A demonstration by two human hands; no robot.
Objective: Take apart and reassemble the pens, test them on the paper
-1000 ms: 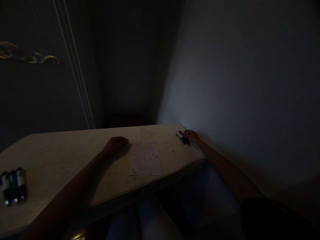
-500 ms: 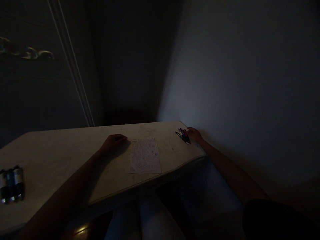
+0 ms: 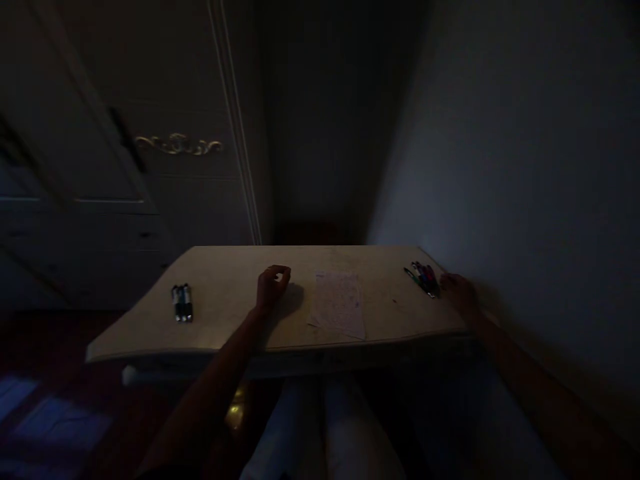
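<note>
Near the right end of the cream, flat-topped table (image 3: 235, 293), a loose bunch of slim green, purplish and dark pens (image 3: 429, 277). Now shifted just beside them, the right hand (image 3: 457, 290), finger grip too dark to tell. Raised and drawn away from the pale, written-on paper sheet (image 3: 339, 300), seemingly leaving it untouched, the left hand (image 3: 271, 287), fingers curled toward thumb, any hold unclear. Newly whole in view, farther left, three dark, pale-banded cylindrical markers (image 3: 182, 303).

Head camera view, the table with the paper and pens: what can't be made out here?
All in the head view:
Paper: writing too small and dim to read.
Right hand: dimness hides whether it touches the pens beside it.
Three markers at the left: any lettering too small and blurred.
Right forearm: cut off by the lower right corner.
</note>
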